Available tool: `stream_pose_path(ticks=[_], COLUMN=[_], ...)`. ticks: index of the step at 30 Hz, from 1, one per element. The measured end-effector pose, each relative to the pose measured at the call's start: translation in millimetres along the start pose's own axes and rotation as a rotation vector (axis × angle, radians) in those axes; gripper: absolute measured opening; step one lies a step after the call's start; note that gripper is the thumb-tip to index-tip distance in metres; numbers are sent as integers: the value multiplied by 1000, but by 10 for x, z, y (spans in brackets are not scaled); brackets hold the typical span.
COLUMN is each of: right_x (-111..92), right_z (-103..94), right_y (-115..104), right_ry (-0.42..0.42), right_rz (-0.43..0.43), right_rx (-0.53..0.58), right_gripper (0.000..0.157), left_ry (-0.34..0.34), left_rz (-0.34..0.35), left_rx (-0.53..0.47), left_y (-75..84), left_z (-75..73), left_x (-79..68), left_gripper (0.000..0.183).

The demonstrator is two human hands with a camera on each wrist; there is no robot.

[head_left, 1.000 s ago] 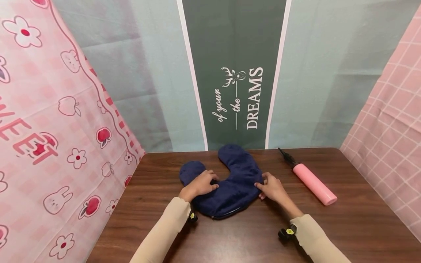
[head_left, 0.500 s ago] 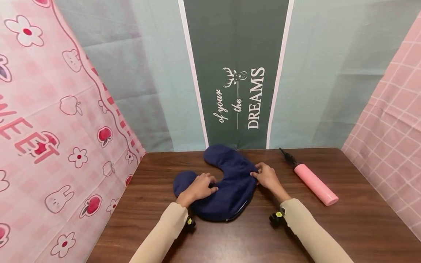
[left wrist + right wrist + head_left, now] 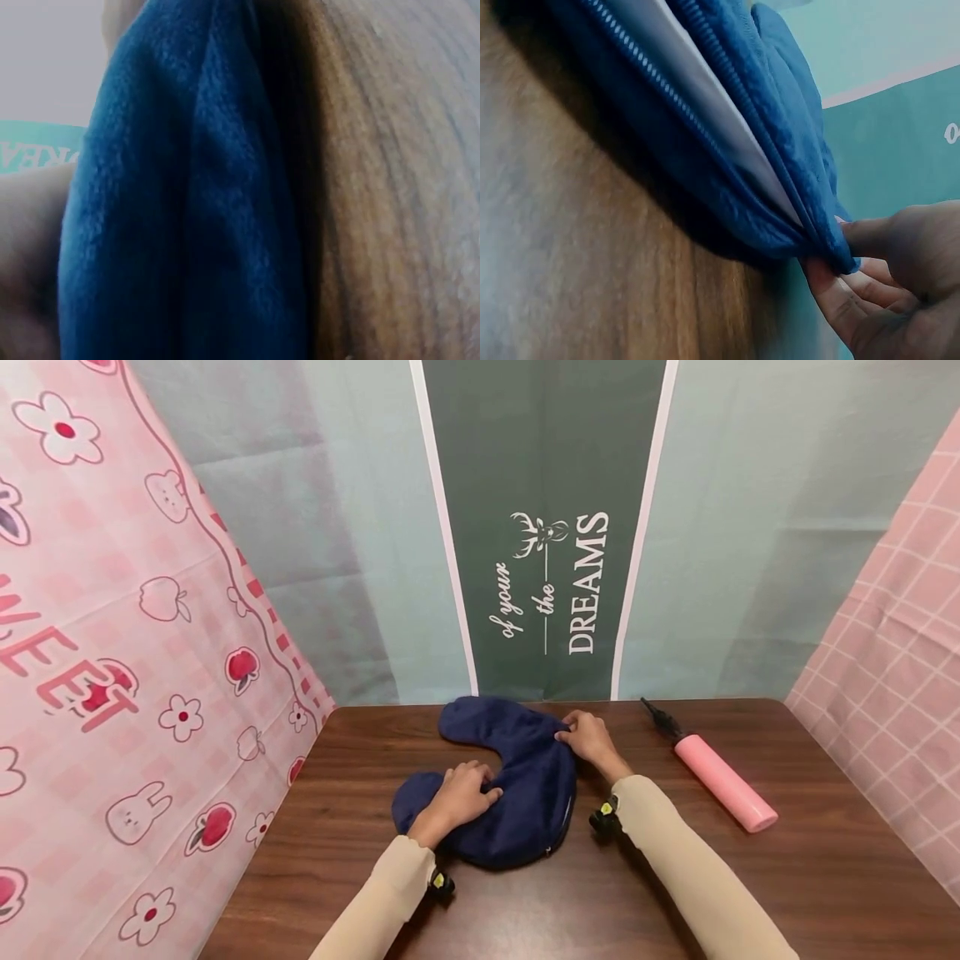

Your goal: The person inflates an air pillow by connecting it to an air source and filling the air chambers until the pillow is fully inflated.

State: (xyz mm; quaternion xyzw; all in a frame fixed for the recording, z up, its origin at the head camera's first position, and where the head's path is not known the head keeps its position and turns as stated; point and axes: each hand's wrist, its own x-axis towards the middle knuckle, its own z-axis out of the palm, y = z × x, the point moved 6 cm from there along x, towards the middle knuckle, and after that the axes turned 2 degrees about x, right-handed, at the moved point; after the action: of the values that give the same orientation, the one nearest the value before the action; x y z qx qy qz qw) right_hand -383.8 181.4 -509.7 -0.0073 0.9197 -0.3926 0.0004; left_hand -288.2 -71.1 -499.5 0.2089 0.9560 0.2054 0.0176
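A navy plush U-shaped neck pillow (image 3: 525,810) lies on the wooden table, its opening turned to the left. In the head view my left hand (image 3: 459,797) lies over its lower arm, with fingers and thumb curled at the inner curve; what the fingertips hold is partly hidden. My right hand (image 3: 590,739) pinches the pillow's outer edge at the upper right. Up close in the right wrist view, thumb and fingers hold the corner at the end of an open zipper (image 3: 660,82). Pale material (image 3: 720,105) shows between the zipper's teeth.
A pink hand pump (image 3: 723,781) with a black nozzle (image 3: 660,717) lies to the right of the pillow. Behind the table (image 3: 300,877) hangs a green and grey-blue cloth (image 3: 551,443); pink patterned cloths flank both sides.
The pillow has turned counterclockwise, so its opening has swung from the upper left to the left. My right hand has moved up and left with its edge; my left hand has stayed nearly in place.
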Motion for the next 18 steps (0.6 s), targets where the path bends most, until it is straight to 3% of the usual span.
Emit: stream_pose_path(ticks=[6, 11, 18], right_x=[13, -110, -333], right_z=[6, -22, -35], right_y=[3, 45, 76], right_ry=[1, 9, -26], right_rz=[0, 5, -12], right_rx=[-8, 31, 97], right_gripper=[37, 39, 43], left_ry=[-2, 0, 22], left_rz=[-16, -25, 20], left_rx=[-11, -7, -43], left_y=[0, 26, 231], left_z=[-13, -36, -138], left_x=[-1, 41, 134], left_gripper=[26, 21, 21])
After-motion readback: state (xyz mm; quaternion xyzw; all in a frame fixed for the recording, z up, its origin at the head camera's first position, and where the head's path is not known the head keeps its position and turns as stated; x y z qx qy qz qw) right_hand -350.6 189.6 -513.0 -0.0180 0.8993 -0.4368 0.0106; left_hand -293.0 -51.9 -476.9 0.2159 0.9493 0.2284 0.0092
